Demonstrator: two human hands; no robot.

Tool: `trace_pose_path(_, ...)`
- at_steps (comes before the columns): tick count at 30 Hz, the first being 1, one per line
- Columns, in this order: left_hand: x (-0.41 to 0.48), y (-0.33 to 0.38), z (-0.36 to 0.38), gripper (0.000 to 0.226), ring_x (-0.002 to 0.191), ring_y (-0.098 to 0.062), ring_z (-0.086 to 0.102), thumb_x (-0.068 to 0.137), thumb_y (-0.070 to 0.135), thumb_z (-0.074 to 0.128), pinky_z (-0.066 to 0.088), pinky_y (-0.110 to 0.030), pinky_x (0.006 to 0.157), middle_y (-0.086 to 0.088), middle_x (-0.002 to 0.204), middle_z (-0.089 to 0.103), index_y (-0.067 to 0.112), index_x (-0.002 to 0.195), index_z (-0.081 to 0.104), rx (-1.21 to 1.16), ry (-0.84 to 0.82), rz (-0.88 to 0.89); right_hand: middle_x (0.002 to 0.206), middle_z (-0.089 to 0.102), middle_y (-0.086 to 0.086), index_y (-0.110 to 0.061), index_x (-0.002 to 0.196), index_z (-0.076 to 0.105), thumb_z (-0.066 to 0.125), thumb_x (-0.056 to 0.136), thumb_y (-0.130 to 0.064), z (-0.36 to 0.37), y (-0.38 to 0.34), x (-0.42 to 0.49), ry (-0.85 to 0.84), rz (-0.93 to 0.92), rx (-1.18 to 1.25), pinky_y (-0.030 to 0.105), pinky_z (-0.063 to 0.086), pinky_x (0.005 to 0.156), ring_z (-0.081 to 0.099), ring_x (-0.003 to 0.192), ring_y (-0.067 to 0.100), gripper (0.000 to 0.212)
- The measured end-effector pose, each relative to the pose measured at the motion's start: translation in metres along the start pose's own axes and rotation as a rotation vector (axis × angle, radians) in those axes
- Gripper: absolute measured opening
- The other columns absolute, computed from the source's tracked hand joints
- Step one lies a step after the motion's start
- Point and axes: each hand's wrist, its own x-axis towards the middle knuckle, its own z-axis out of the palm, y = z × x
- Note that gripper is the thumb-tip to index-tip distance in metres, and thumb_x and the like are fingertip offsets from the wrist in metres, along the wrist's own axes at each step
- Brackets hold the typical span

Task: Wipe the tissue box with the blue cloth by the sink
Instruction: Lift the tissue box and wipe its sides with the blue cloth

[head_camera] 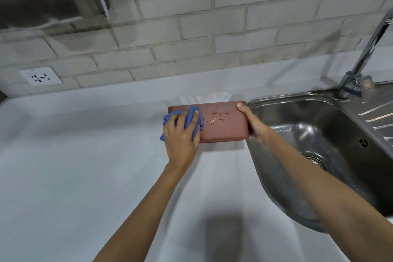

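Wipe under way | left hand (180,134) presses blue cloth (192,122) on tissue box (225,123) | right hand (252,121) grips its sink-side end | risk: droplets smear, box slides into sink (297,134)

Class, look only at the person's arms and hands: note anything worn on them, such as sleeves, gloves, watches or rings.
Both forearms are bare as far as the picture shows; no sleeve edge is visible. The left hand and right hand wear no gloves. No watch, bracelet or ring can be seen on the visible wrists or fingers.
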Motion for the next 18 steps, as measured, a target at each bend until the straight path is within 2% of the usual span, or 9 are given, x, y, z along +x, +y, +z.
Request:
trace_pose_path(3, -0.03, -0.006, -0.005, 0.039, 0.102, -0.025, 0.045, 0.08, 0.024, 0.056, 0.035, -0.033, 0.083, -0.013, 0.114, 0.07, 0.016, 0.118, 0.064, -0.032, -0.018, 0.201, 0.12, 0.068, 0.011, -0.023, 0.106, 0.065, 0.069, 0.027, -0.084, -0.001, 0.001, 0.001, -0.008, 0.005, -0.008, 0.049, 0.045, 0.104, 0.062, 0.114, 0.029, 0.1)
trace_pose_path(5, -0.038, -0.02, -0.011, 0.038, 0.102, -0.026, 0.046, 0.081, 0.025, 0.055, 0.036, -0.034, 0.083, -0.013, 0.113, 0.07, 0.018, 0.118, 0.06, -0.024, -0.025, 0.24, 0.12, 0.068, 0.011, -0.022, 0.107, 0.065, 0.07, 0.029, -0.084, -0.002, 0.002, 0.001, -0.006, 0.008, -0.001, 0.05, 0.045, 0.104, 0.062, 0.115, 0.029, 0.1)
trace_pose_path(9, -0.002, -0.017, -0.006, 0.038, 0.102, -0.024, 0.044, 0.08, 0.025, 0.052, 0.049, -0.04, 0.079, -0.011, 0.107, 0.071, 0.013, 0.111, 0.072, -0.008, -0.012, -0.009, 0.121, 0.067, 0.011, -0.02, 0.108, 0.064, 0.071, 0.029, -0.082, 0.0, 0.002, 0.002, 0.013, 0.015, 0.024, 0.05, 0.046, 0.103, 0.062, 0.114, 0.028, 0.101)
trace_pose_path(11, 0.011, 0.005, 0.001, 0.039, 0.101, -0.024, 0.043, 0.08, 0.026, 0.052, 0.05, -0.04, 0.08, -0.011, 0.108, 0.071, 0.013, 0.111, 0.072, -0.02, -0.02, -0.023, 0.12, 0.068, 0.011, -0.02, 0.109, 0.064, 0.072, 0.029, -0.082, 0.001, 0.004, 0.003, 0.021, 0.023, 0.033, 0.05, 0.047, 0.102, 0.063, 0.114, 0.029, 0.102)
trace_pose_path(15, -0.02, 0.022, 0.003, 0.039, 0.102, -0.025, 0.046, 0.082, 0.026, 0.056, 0.037, -0.035, 0.084, -0.012, 0.116, 0.069, 0.016, 0.119, 0.065, -0.067, -0.023, 0.205, 0.118, 0.069, 0.011, -0.016, 0.118, 0.062, 0.071, 0.034, -0.082, 0.002, 0.003, 0.001, 0.026, 0.027, 0.029, 0.049, 0.048, 0.101, 0.064, 0.111, 0.029, 0.107)
trace_pose_path(17, -0.032, 0.005, -0.002, 0.039, 0.103, -0.025, 0.046, 0.082, 0.025, 0.056, 0.037, -0.035, 0.083, -0.012, 0.117, 0.069, 0.018, 0.121, 0.059, -0.059, -0.017, 0.299, 0.117, 0.068, 0.01, -0.016, 0.114, 0.062, 0.068, 0.04, -0.079, 0.004, 0.001, -0.003, 0.021, 0.025, 0.014, 0.046, 0.049, 0.099, 0.064, 0.109, 0.027, 0.098)
trace_pose_path(18, -0.032, -0.004, -0.002, 0.038, 0.102, -0.025, 0.046, 0.083, 0.024, 0.055, 0.039, -0.036, 0.084, -0.012, 0.116, 0.069, 0.018, 0.12, 0.059, -0.054, -0.009, 0.276, 0.115, 0.068, 0.009, -0.016, 0.11, 0.062, 0.066, 0.042, -0.076, 0.005, 0.0, -0.004, 0.021, 0.024, 0.015, 0.044, 0.051, 0.097, 0.064, 0.106, 0.026, 0.091)
